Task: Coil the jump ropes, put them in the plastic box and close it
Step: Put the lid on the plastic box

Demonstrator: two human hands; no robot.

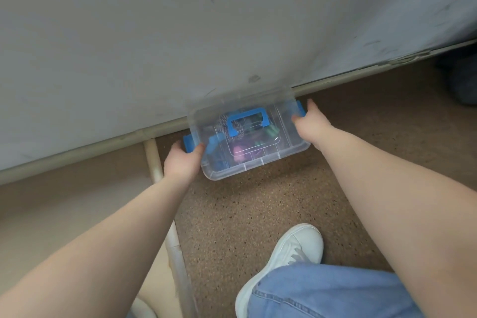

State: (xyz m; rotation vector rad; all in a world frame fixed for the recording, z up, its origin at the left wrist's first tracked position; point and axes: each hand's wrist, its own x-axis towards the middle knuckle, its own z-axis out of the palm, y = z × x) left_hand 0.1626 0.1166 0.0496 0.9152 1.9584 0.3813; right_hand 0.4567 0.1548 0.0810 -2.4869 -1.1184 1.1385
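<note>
At the two short ends of the plastic box (258, 168), the hands are placed. The box's left end is gripped by the left hand (182, 162), the fingers curled round the blue left latch (189, 143) and the thumb laid on the lid. The box's right end is held by the right hand (309, 124) in the same way, with its thumb on the lid and its fingers wrapped over the blue right latch (300, 108). Whether either latch is snapped down cannot be told.

The clear lid (286, 137) is seen lying on the box, with a blue carry handle (245, 121) folded flat at its middle. Through the lid the jump ropes (233, 129) are seen inside the box: a striped cord under the handle, with pink, green and purple pieces beside it.

Under the box's far side lies the near edge of a grey table (129, 46); the box's near side juts out past that edge, over a speckled brown floor (245, 214). Whether the box rests on the table or is carried by the hands cannot be told. A pale metal table leg (154, 160) runs down just left of the box. Nearer the viewer than the box, a white shoe (291, 253) and a blue denim trouser leg (322, 292) are seen.
</note>
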